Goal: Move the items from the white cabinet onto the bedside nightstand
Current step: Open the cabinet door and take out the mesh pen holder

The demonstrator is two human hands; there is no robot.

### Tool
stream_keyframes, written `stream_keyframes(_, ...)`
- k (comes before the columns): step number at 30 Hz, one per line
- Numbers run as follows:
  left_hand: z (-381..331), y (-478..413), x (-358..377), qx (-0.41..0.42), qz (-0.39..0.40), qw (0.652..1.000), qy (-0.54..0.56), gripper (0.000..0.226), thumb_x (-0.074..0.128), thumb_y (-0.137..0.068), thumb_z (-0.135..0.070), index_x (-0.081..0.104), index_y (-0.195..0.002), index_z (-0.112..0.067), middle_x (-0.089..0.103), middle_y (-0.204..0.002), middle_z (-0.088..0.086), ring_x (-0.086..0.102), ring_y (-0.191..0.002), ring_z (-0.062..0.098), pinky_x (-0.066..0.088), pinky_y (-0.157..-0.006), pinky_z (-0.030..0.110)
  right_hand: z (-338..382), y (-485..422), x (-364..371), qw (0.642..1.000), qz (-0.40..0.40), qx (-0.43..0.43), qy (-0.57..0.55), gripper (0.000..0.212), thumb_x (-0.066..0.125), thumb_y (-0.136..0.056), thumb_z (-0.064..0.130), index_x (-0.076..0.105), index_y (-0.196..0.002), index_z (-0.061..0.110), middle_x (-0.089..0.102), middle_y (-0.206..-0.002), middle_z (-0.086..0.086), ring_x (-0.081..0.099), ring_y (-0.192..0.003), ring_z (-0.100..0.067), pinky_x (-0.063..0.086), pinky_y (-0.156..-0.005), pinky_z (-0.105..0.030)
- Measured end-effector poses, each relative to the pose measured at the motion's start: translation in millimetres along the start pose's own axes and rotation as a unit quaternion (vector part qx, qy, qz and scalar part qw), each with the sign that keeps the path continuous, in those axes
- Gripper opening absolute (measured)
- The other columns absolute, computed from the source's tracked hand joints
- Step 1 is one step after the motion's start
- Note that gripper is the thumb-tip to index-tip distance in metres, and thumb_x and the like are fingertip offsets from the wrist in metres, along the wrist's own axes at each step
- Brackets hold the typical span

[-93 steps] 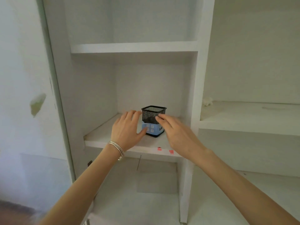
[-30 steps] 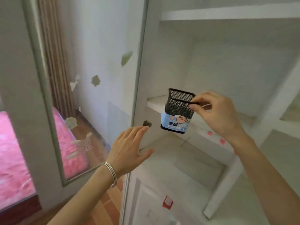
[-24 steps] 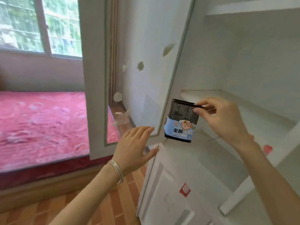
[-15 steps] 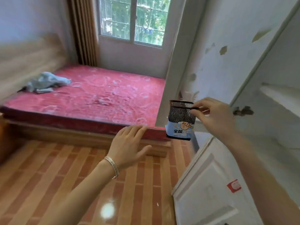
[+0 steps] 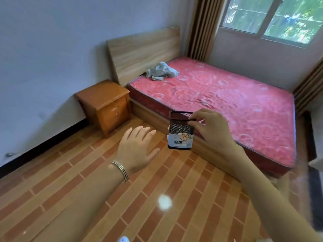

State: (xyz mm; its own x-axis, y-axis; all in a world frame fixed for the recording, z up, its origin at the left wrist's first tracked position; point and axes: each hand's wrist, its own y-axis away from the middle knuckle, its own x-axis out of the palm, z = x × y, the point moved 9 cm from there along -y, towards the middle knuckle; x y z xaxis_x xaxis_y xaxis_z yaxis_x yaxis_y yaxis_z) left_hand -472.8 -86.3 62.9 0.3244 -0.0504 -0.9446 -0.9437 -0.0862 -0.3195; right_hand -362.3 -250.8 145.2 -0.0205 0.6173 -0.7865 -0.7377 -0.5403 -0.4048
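My right hand (image 5: 212,130) pinches the rim of a black mesh pen holder (image 5: 180,131) with a blue-and-white paper label, holding it upright in the air above the floor. Beside it, to the left, my left hand (image 5: 137,148) hovers flat with fingers spread and nothing in it; a silver bracelet sits on that wrist. The wooden bedside nightstand (image 5: 104,102) stands against the wall at the upper left, beside the bed's headboard, its top bare. The white cabinet is out of view.
A bed with a red mattress (image 5: 218,100) and a wooden headboard (image 5: 143,49) fills the right half, with a grey cloth (image 5: 161,70) near the headboard. Brick-pattern floor tiles (image 5: 87,189) lie between me and the nightstand. A window (image 5: 272,16) and curtains are behind the bed.
The view has swung left from the cabinet to the bed and nightstand. My right hand lifted the pen holder off the shelf and carries it along; my left hand stays open beside it.
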Motion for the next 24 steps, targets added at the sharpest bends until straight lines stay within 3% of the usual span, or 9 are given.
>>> stream_keyframes(4, 99, 2, 3, -0.044, 0.019, 0.999, -0.015, 0.061, 0.035, -0.084, -0.059, 0.06, -0.122, -0.019, 0.063, -0.12, 0.004, 0.055, -0.115, 0.026, 0.041, -0.098, 0.045, 60, -56, 72, 0.999, 0.028, -0.028, -0.004, 0.008, 0.067, -0.083, 0.022, 0.071, -0.085, 0.017, 0.054, -0.074, 0.018, 0.046, -0.061, 0.003, 0.037, -0.055, -0.021)
stream_keyframes(8, 187, 0, -4, -0.09, 0.019, 0.995, -0.035, 0.062, 0.033, -0.084, -0.061, 0.06, -0.122, -0.02, 0.063, -0.119, 0.002, 0.056, -0.114, 0.023, 0.042, -0.097, 0.044, 108, -106, 122, 0.998, 0.038, -0.045, -0.023, 0.009, 0.067, -0.083, 0.024, 0.072, -0.087, 0.018, 0.055, -0.077, 0.017, 0.049, -0.065, -0.001, 0.047, -0.06, -0.032)
stream_keyframes(18, 315, -15, 5, -0.168, -0.012, 0.985, -0.025, 0.059, 0.038, -0.08, -0.055, 0.064, -0.114, -0.015, 0.066, -0.112, 0.004, 0.059, -0.107, 0.027, 0.046, -0.092, 0.044, 157, -212, 244, 0.988, 0.1, -0.093, -0.07, 0.004, 0.069, -0.079, 0.023, 0.072, -0.082, 0.023, 0.065, -0.087, 0.013, 0.056, -0.071, -0.006, 0.051, -0.064, -0.04)
stream_keyframes(24, 382, -82, 28, -0.209, -0.005, 0.977, -0.033, 0.06, 0.038, -0.08, -0.055, 0.064, -0.115, -0.015, 0.065, -0.113, 0.005, 0.058, -0.109, 0.028, 0.045, -0.094, 0.046, 148, -302, 294, 0.983, 0.115, -0.126, -0.071, 0.004, 0.069, -0.08, 0.024, 0.072, -0.082, 0.022, 0.065, -0.085, 0.012, 0.051, -0.066, 0.008, 0.051, -0.063, -0.036)
